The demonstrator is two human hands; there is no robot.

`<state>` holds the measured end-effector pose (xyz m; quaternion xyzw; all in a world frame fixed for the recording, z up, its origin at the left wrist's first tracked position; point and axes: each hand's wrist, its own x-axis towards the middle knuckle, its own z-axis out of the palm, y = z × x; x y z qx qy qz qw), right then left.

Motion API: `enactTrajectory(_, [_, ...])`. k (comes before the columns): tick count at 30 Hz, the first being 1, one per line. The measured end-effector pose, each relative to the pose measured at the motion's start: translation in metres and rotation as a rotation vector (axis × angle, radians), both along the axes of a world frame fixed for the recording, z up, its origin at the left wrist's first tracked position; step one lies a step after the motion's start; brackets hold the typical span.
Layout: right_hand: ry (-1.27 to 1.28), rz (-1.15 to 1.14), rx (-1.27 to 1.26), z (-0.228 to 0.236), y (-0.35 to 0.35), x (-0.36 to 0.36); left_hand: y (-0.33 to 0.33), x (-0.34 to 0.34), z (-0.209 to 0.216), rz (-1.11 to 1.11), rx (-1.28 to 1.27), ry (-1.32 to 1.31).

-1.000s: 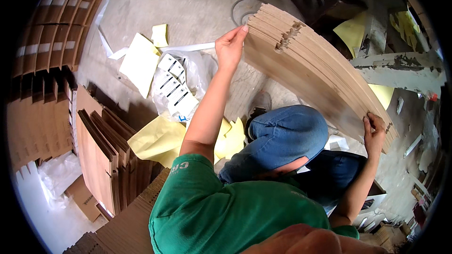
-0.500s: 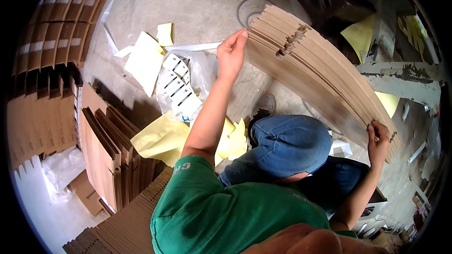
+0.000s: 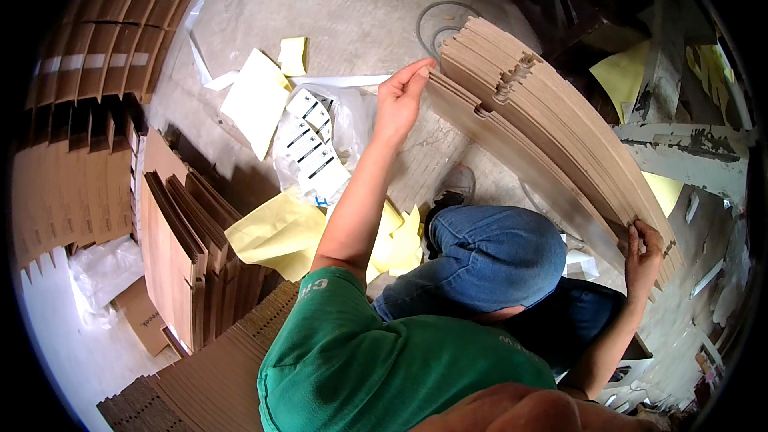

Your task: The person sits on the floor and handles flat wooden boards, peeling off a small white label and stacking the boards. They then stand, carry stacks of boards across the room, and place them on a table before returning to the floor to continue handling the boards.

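Observation:
A stack of thin wood-coloured boards (image 3: pixel 572 116) stands on edge in front of me, with notches cut near its far end. My left hand (image 3: pixel 402 102) pinches the far corner of the nearest board (image 3: pixel 496 140), closed on its top edge. A gap shows there between the nearest boards and the rest of the stack. At the stack's near right end, my right hand (image 3: pixel 642 260) is closed on the boards' top edge with its thumb and fingers. How many boards each hand grips is hidden.
Yellow paper sheets (image 3: pixel 276 232) and a clear plastic bag (image 3: pixel 350 124) with printed labels lie left of my knee. More boards (image 3: pixel 172 248) and cardboard dividers (image 3: pixel 72 192) stand at the left. A cable (image 3: pixel 424 20) loops behind the stack. A peeling white beam (image 3: pixel 680 148) lies at the right.
My left hand has drawn the nearest boards' far end away from the stack, widening a gap. My right hand stays at the near end, slightly lower in view.

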<state>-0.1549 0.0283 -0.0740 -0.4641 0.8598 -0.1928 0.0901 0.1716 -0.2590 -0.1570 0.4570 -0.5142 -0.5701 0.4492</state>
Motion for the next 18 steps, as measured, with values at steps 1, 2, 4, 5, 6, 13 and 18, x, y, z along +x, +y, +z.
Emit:
enactTrajectory(1, [0.002, 0.012, -0.026, 0.000, -0.002, 0.002, 0.000, 0.001, -0.001, -0.004, 0.010, 0.018])
enactTrajectory(2, [0.003, 0.023, -0.053, -0.001, -0.005, 0.005, 0.000, 0.002, -0.001, -0.006, 0.012, 0.009])
enactTrajectory(4, [-0.004, 0.048, -0.073, 0.001, -0.008, 0.009, 0.002, 0.004, 0.005, -0.017, 0.011, -0.005])
enactTrajectory(5, [-0.008, 0.060, -0.083, 0.001, -0.009, 0.011, 0.002, 0.005, 0.007, -0.022, 0.024, 0.000])
enactTrajectory(6, [-0.019, 0.053, -0.085, 0.001, -0.011, 0.011, 0.002, 0.005, 0.007, -0.027, 0.040, 0.002])
enactTrajectory(13, [-0.004, 0.064, -0.096, 0.000, -0.020, 0.017, 0.006, 0.008, 0.016, -0.056, 0.090, 0.001])
enactTrajectory(18, [-0.045, 0.062, -0.083, 0.001, -0.026, 0.024, 0.008, 0.013, 0.010, -0.075, 0.109, 0.033])
